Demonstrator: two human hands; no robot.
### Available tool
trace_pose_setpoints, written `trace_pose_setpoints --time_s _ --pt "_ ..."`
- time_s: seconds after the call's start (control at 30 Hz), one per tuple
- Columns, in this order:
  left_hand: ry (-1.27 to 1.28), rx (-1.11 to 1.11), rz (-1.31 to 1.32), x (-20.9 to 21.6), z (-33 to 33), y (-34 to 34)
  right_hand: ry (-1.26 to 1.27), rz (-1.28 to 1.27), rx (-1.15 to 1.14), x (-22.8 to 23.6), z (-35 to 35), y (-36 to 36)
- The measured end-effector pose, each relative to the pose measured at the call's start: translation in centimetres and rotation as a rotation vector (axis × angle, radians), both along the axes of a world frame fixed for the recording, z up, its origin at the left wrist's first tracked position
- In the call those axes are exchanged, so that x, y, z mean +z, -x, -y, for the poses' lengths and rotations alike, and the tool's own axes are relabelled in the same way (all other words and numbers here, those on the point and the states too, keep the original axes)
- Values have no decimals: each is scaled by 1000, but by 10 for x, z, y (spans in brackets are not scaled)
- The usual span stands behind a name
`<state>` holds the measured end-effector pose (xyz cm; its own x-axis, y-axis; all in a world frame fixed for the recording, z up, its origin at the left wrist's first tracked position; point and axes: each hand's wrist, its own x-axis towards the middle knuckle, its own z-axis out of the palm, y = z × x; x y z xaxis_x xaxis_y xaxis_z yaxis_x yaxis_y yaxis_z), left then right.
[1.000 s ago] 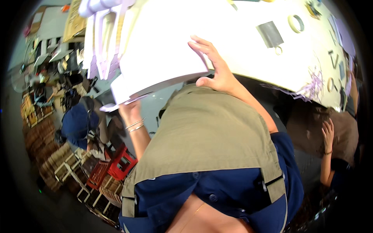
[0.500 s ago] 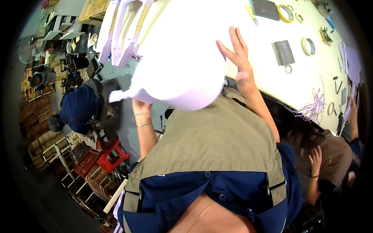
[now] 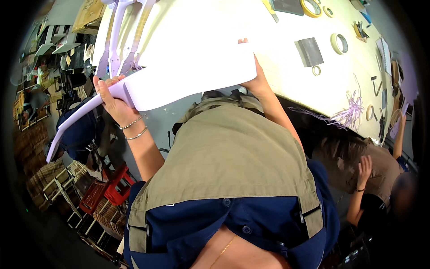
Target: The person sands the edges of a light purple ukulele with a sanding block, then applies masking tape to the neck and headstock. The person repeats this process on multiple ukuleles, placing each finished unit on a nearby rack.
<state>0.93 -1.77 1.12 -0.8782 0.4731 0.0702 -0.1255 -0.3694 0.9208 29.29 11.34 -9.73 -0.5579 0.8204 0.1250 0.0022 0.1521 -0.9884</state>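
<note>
A pale lilac guitar [image 3: 192, 80], small and without visible strings, is held up in front of me on its side, its neck angled down to the left. My left hand [image 3: 114, 98] is closed round the neck near where it meets the body. At the other end of the body my right hand [image 3: 256, 76] grips the bottom edge, the thumb side toward me and fingertips showing over the far rim. Strong light washes out much of the body's surface. The soundboard cannot be made out.
On the white table [image 3: 286, 85] lie a dark sanding block [image 3: 310, 51], tape rolls [image 3: 339, 43] and a heap of lilac strips [image 3: 348, 110]. Several lilac necks [image 3: 115, 40] lie at the far left. A co-worker [image 3: 378, 166] holds another lilac instrument at right; someone in blue [image 3: 80, 130] is at left.
The guitar has turned from pointing partly toward me to broadside, its neck swinging out left. My left hand has come up into sight on the neck; my right hand has closed on the body.
</note>
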Motion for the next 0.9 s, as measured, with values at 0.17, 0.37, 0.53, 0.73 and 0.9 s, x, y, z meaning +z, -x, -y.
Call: trace_pose_setpoints --time_s 0.17,0.37,0.53,0.73,0.9 --pt "-19 19 -41 26 -14 -24 8 67 -92 38 6 -5" --pt "57 -172 -346 41 -31 -47 -317 421 -208 65 4 -12" --pt "-15 -492 -545 60 -55 -66 -589 626 -230 85 6 -8" --pt "-145 -667 -467 68 -77 -86 -547 494 -228 94 12 3" --pt "-133 -699 -576 69 -85 -90 -541 493 -244 91 9 -4"
